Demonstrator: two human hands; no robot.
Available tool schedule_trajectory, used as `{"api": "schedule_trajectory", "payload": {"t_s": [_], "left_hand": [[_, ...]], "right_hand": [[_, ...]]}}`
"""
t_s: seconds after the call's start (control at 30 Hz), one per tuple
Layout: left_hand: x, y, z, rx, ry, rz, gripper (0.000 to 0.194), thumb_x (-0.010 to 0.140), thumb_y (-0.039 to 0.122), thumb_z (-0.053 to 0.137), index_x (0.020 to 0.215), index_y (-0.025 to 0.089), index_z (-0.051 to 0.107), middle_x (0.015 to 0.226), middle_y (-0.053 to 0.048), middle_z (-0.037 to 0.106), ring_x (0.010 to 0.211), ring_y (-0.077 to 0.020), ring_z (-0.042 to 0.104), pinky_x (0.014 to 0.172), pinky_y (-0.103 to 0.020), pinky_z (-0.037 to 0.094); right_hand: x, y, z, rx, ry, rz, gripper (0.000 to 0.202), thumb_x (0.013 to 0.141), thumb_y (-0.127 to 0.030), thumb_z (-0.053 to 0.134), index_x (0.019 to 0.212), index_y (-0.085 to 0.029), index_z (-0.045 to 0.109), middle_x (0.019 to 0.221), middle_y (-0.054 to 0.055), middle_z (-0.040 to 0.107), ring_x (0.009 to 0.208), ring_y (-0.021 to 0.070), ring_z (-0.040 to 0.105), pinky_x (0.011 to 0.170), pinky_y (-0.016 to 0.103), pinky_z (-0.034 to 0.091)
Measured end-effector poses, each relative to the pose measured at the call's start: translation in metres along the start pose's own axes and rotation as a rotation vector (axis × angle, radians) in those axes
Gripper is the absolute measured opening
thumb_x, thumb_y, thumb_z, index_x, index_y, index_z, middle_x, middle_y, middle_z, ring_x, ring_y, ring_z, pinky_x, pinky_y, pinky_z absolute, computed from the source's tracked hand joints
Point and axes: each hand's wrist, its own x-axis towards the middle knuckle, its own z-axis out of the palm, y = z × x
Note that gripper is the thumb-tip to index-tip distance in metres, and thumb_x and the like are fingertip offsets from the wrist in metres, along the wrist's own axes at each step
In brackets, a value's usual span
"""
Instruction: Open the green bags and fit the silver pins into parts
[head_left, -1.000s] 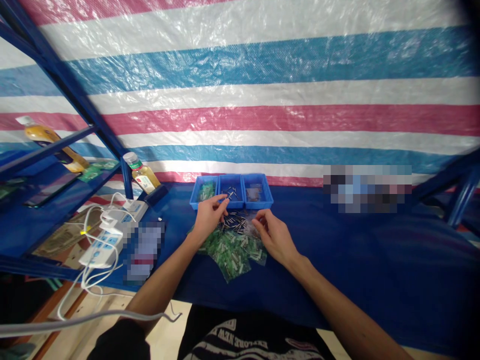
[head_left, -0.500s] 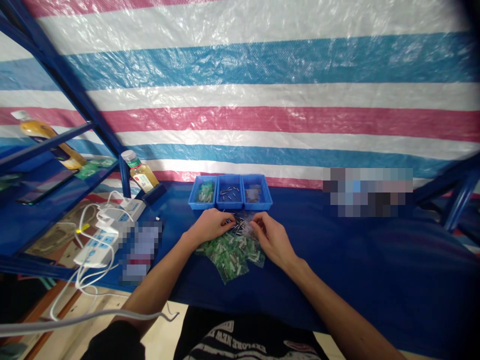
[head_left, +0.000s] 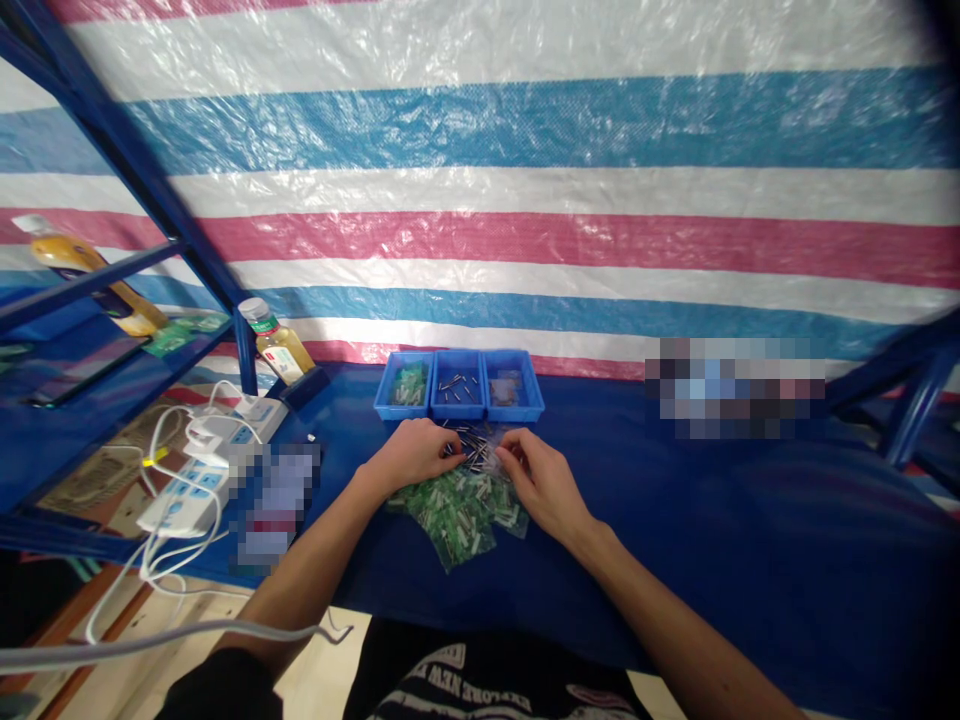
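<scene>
1. Two hands are just in front of the middle box (head_left: 459, 412). The left hand (head_left: 412, 453) bends over the shiny pins (head_left: 474, 443); I cannot tell if it holds one. The right hand (head_left: 546, 485) curls its thumb and finger close by the clear bag (head_left: 493, 460); I cannot see its grip well.
2. The shiny pins lie between the hands, near the middle box. They are thin and crossed, so fingertips look best for lifting one.
3. Green bags (head_left: 457, 515) lie farther in front of the middle box. They crowd the pins, so a low hand could drag them.
4. The left box (head_left: 401, 412) and right box (head_left: 514, 412) sit beside the middle box.
5. The bottle (head_left: 285, 350) and white cords (head_left: 154, 560) are left of the middle box, well apart.
</scene>
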Motion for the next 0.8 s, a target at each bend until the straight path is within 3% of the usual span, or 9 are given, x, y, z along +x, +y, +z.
{"api": "schedule_trajectory", "payload": {"t_s": [0.23, 0.6, 0.8], "left_hand": [[-0.0015, 0.0057, -0.0026, 0.096, -0.043, -0.018, 0.016, 0.089, 0.037, 0.068, 0.09, 0.024, 0.078, 0.071, -0.006, 0.074, 0.067, -0.0239, 0.069, 0.062, -0.029, 0.043], [-0.0009, 0.006, -0.0035, 0.1, -0.097, -0.048, 0.02, 0.09, 0.04, 0.065, 0.095, 0.025, 0.077, 0.075, -0.006, 0.074, 0.074, -0.0246, 0.071, 0.067, -0.028, 0.046], [0.0008, 0.0065, -0.0022, 0.121, -0.126, -0.049, 0.019, 0.092, 0.033, 0.062, 0.099, 0.023, 0.076, 0.077, -0.006, 0.075, 0.073, -0.0229, 0.071, 0.068, -0.027, 0.047]], "right_hand": [[0.0003, 0.0001, 0.0007, -0.008, -0.004, -0.02, 0.014, 0.103, -0.034, 0.051, 0.098, -0.024, 0.058, 0.083, 0.002, 0.065, 0.072, 0.0193, 0.061, 0.066, 0.03, 0.046], [0.0006, 0.0008, 0.0032, -0.007, -0.013, -0.028, 0.014, 0.104, -0.034, 0.051, 0.099, -0.023, 0.059, 0.083, 0.001, 0.066, 0.072, 0.0184, 0.061, 0.067, 0.03, 0.045], [0.001, -0.0006, 0.002, 0.013, -0.014, -0.026, 0.014, 0.104, -0.033, 0.051, 0.099, -0.023, 0.06, 0.084, 0.001, 0.066, 0.072, 0.0181, 0.061, 0.068, 0.03, 0.045]]}}
